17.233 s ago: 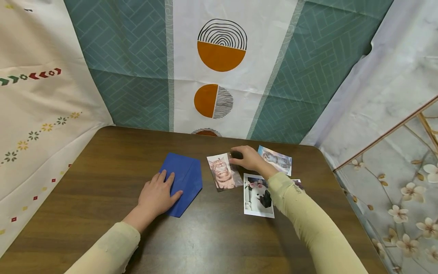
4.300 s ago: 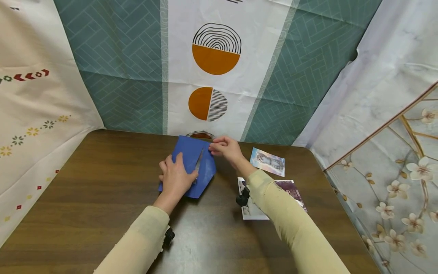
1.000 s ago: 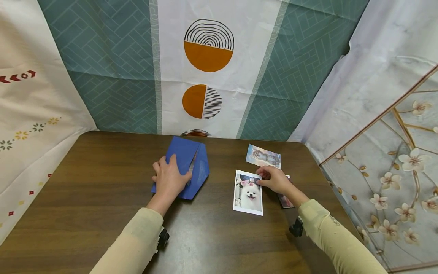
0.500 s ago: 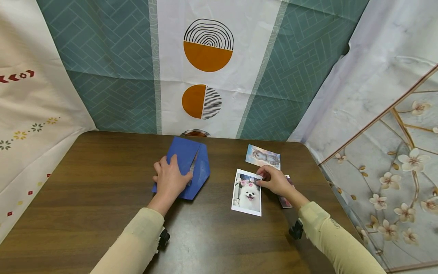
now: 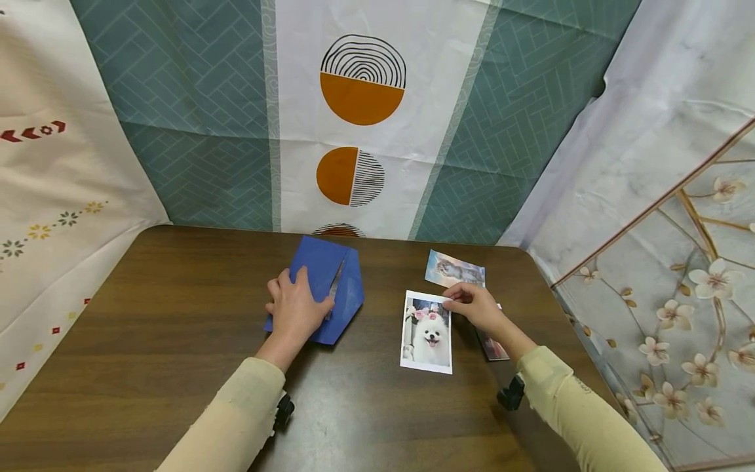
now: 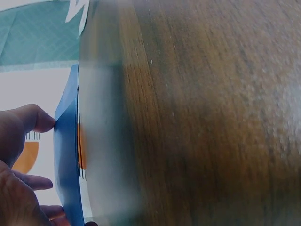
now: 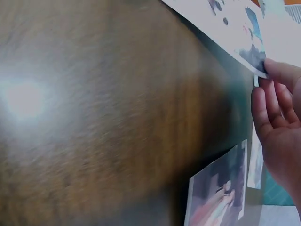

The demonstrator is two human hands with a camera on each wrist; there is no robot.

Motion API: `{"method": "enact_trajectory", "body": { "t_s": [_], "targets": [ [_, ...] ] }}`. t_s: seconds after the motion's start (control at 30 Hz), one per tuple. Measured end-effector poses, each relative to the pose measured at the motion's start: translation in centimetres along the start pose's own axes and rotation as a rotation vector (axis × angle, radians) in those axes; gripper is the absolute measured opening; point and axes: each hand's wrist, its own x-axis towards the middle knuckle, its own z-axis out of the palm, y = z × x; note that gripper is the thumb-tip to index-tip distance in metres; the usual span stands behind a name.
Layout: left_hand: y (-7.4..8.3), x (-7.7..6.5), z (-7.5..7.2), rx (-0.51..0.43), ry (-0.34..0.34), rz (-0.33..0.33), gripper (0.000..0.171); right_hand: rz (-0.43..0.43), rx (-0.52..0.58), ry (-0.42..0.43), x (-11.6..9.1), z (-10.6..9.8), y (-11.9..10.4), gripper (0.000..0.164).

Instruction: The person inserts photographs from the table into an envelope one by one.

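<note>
In the head view, my left hand (image 5: 297, 308) holds a blue envelope (image 5: 312, 269), thumb on its face and fingers at its left edge. A narrow opening beside the flap shows something pale inside. From the left wrist view, the envelope (image 6: 68, 146) appears nearly edge-on beside the thumb. My right hand (image 5: 474, 307) pinches the upper right corner of a white-bordered photo (image 5: 427, 341) of a fluffy white dog wearing pink flowers. The same photo (image 7: 225, 23) appears in the right wrist view, its corner between thumb and fingers.
Behind the right hand lies a kitten picture (image 5: 454, 269). Partly under that hand is a dark, pinkish picture (image 5: 494, 347), larger in the right wrist view. All are on a brown wooden table (image 5: 377, 419) with patterned cloths (image 5: 212, 177) hanging behind it and at both sides.
The orange cat picture handled earlier no longer shows on the table. My right hand has gone from the envelope to the dog photo and pinches it. Over the last second, little moves.
</note>
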Motion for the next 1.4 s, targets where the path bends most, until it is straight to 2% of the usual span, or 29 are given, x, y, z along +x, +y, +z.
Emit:
{"method": "enact_trajectory", "body": {
  "t_s": [0.27,0.47,0.9,1.17,1.4],
  "targets": [
    [0.0,0.0,-0.1,0.01,0.0,0.001,0.084,0.094,0.297,-0.025,1.7,-0.2,-1.2,0.029],
    [0.0,-0.1,-0.1,0.01,0.0,0.003,0.084,0.147,0.431,-0.039,3.2,0.4,-2.7,0.022],
    [0.2,-0.3,0.1,0.027,0.033,0.02,0.083,0.127,0.459,-0.147,6.1,3.5,-5.9,0.023],
    [0.3,-0.3,0.0,0.042,0.046,0.018,0.087,0.129,0.476,-0.169,7.6,5.5,-6.8,0.025],
    [0.5,-0.2,-0.1,0.034,0.038,0.028,0.087,0.109,0.489,-0.175,8.8,6.6,-6.9,0.033]
  ]
}}
